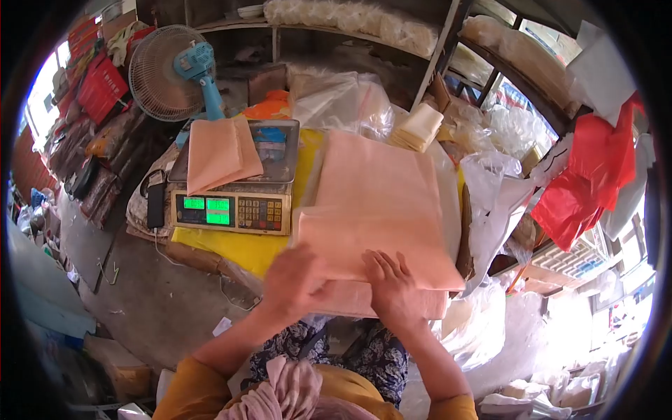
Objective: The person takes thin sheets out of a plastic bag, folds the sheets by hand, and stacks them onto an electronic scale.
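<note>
A stack of peach-coloured thin sheets (381, 175) lies in front of me, its near part folded over; whether it is cloth, paper or film I cannot tell. My right hand (390, 283) rests flat on the folded part near its front edge, fingers stretched out. At the left front corner of the stack is my left hand (292, 278), smeared by motion, its fingers unclear. To the left stands a digital scale (231, 212) with lit green displays. Folded peach sheets (220, 154) lie on its metal pan.
A blue fan (194, 63) stands behind the scale. Clear plastic bags (325, 98) and a cream folded bundle (418, 127) lie beyond the stack. Yellow sheeting (224, 245) covers the table's left side. Red plastic bags (584, 178) hang at the right. Shelves with wrapped packs (350, 21) run along the back.
</note>
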Motion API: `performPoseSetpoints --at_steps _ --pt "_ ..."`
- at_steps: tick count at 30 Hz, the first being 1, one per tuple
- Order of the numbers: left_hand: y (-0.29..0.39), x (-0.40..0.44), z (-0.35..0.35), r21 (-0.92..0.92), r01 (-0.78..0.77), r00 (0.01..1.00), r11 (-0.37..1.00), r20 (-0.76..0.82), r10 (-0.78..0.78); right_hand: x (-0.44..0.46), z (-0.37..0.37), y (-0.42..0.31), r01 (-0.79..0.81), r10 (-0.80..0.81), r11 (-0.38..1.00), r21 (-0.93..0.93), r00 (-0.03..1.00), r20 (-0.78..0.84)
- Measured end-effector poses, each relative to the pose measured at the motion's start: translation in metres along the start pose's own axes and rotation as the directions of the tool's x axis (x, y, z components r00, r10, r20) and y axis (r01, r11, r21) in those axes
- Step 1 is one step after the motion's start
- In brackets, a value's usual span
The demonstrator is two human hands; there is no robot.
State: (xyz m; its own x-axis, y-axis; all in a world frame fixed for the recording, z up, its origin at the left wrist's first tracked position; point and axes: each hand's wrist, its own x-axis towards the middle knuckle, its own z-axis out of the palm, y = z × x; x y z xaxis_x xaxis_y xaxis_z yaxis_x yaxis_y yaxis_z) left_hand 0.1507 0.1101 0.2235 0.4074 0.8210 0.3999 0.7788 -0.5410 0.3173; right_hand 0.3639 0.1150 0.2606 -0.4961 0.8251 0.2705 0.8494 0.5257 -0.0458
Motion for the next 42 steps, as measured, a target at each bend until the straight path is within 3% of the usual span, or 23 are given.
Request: performPoseSetpoints --at_steps 1,2,3,5,8,10,11,12,13,14,16,19,21,22,24,27,29,30,32,35,38,40,42 --pt "-0.005 0.006 -0.005 -0.186 0.044 0.922 0.982 -0.371 -0.112 -0.002 -0.011 0.006 0.131 -0.116 0.986 0.104 0.984 -0.138" --pt "-0.01 0.008 -0.008 -0.369 0.015 0.701 0.929 -0.659 -0.273 -0.004 -0.023 0.01 0.274 -0.215 0.943 0.187 0.935 -0.282" --pt "-0.021 0.003 -0.002 -0.727 0.092 0.672 0.681 -0.459 -0.581 -0.008 -0.039 0.01 0.351 -0.28 0.92 0.172 0.899 -0.338" --pt "-0.056 -0.01 0.044 -0.709 0.023 0.707 0.705 -0.487 -0.512 -0.031 -0.022 0.024 0.323 -0.242 0.917 0.232 0.916 -0.32" --pt "-0.066 -0.002 0.055 -0.566 -0.173 0.741 0.806 -0.614 -0.272 -0.063 0.011 0.037 0.205 -0.101 0.889 0.41 0.96 -0.262" --pt "-0.088 -0.017 0.054 -0.345 -0.344 0.938 0.873 -0.169 0.303 -0.082 0.035 0.058 -0.025 0.056 0.74 0.672 0.998 -0.024" --pt "-0.077 -0.01 0.041 -0.606 -0.288 0.953 0.742 -0.105 0.284 -0.085 0.03 0.058 -0.137 0.18 0.456 0.88 0.982 0.059" --pt "-0.065 -0.006 0.035 -0.605 -0.286 0.954 0.743 -0.104 0.282 -0.088 0.024 0.06 -0.212 0.265 0.107 0.972 0.948 0.177" --pt "-0.052 -0.002 0.03 -0.711 0.074 0.997 0.7 0.029 -0.076 -0.101 0.041 0.071 -0.322 0.432 -0.026 0.946 0.85 0.301" --pt "-0.043 0.003 0.029 -0.75 0.403 0.894 0.524 0.2 -0.402 -0.101 0.044 0.077 -0.321 0.435 -0.028 0.947 0.849 0.301" --pt "-0.03 0.027 0.033 -0.806 0.277 0.923 0.524 0.071 -0.378 -0.093 0.043 0.087 -0.455 0.536 0.216 0.864 0.795 0.284" --pt "-0.018 0.046 0.041 -0.608 0.295 0.841 0.737 -0.201 -0.502 -0.073 0.047 0.08 -0.456 0.638 0.248 0.854 0.741 0.21" --pt "-0.02 0.051 0.051 0.155 0.076 0.919 0.985 -0.395 -0.008 -0.067 0.047 0.082 -0.496 0.675 0.311 0.81 0.716 0.179" --pt "-0.016 0.051 0.053 0.154 0.071 0.919 0.986 -0.395 -0.005 -0.063 0.043 0.081 -0.556 0.683 0.395 0.732 0.71 0.17" --pt "-0.007 0.045 0.058 0.159 -0.137 0.987 0.978 -0.061 0.148 -0.065 0.048 0.085 -0.607 0.688 0.47 0.641 0.707 0.165" --pt "-0.011 0.039 0.071 0.096 -0.13 0.978 0.987 0.177 0.111 -0.067 0.064 0.093 -0.637 0.669 0.523 0.566 0.718 0.19" --pt "-0.013 0.04 0.074 0.092 -0.136 0.977 0.986 0.177 0.118 -0.051 0.047 0.075 -0.414 0.53 0.828 0.378 0.798 -0.286" --pt "-0.013 0.039 0.075 0.087 -0.138 0.977 0.987 0.178 0.121 -0.043 0.033 0.071 -0.41 0.526 0.829 0.38 0.802 -0.282" --pt "-0.017 0.04 0.074 0.049 -0.167 0.973 0.985 0.168 0.157 -0.028 0.01 0.066 -0.269 0.255 0.956 -0.117 0.959 -0.124" --pt "-0.024 0.04 0.085 0.059 -0.251 0.959 0.966 0.149 0.24 -0.029 0.035 0.074 -0.295 0.307 0.951 -0.094 0.937 0.165" --pt "-0.024 0.036 0.092 0.258 -0.34 0.938 0.904 0.155 0.308 -0.033 0.059 0.095 -0.234 0.266 0.953 -0.191 0.95 0.161" --pt "-0.025 0.044 0.074 0.378 -0.398 0.917 0.836 0.18 0.355 -0.033 0.058 0.165 -0.3 0.178 0.869 0.393 0.932 0.316" --pt "-0.019 0.056 0.033 -0.08 -0.111 0.937 0.991 0.324 0.131 -0.05 0.065 0.164 -0.26 0.66 0.239 0.936 0.75 0.039"
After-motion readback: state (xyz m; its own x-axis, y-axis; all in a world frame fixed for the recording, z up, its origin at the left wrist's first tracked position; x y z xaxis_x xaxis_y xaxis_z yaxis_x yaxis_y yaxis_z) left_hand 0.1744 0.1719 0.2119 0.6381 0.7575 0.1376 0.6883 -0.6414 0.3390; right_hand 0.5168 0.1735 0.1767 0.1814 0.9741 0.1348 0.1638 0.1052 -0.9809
